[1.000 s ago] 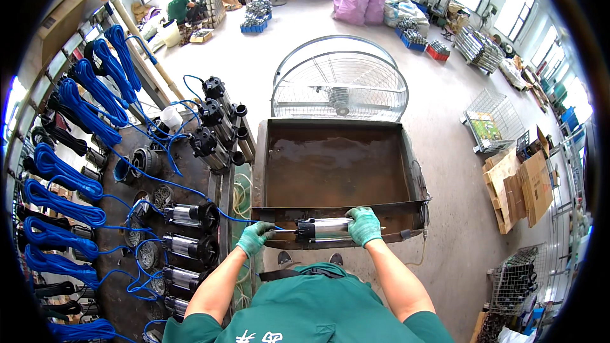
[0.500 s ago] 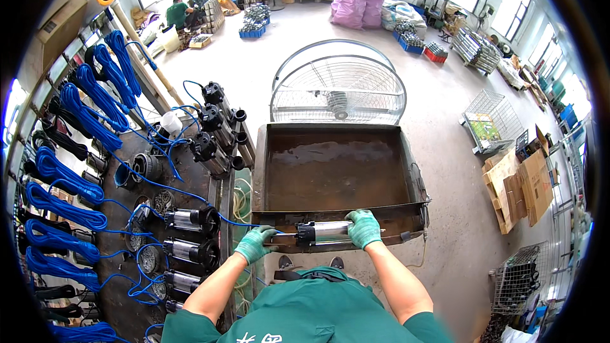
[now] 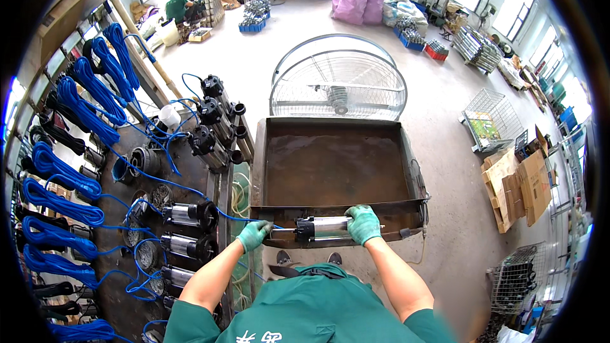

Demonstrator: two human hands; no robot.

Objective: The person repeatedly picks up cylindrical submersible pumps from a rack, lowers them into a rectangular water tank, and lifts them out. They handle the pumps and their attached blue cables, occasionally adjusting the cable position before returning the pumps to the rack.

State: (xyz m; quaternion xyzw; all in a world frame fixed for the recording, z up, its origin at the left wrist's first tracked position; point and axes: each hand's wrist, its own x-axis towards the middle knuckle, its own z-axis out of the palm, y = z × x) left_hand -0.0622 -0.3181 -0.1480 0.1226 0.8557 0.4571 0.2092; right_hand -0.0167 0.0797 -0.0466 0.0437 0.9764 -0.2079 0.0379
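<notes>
Against the frame from 0.5 s ago, the left hand sits slightly higher relative to the silver-and-black cylindrical motor, its gloved fingers bent close together at the outer end of the thin rod, though I cannot tell whether they grip the rod or the blue cable beside it. The right hand has kept its place, fingers curled snugly over the motor's right end, and the motor still lies crosswise over the narrow front trough of the metal tank.
</notes>
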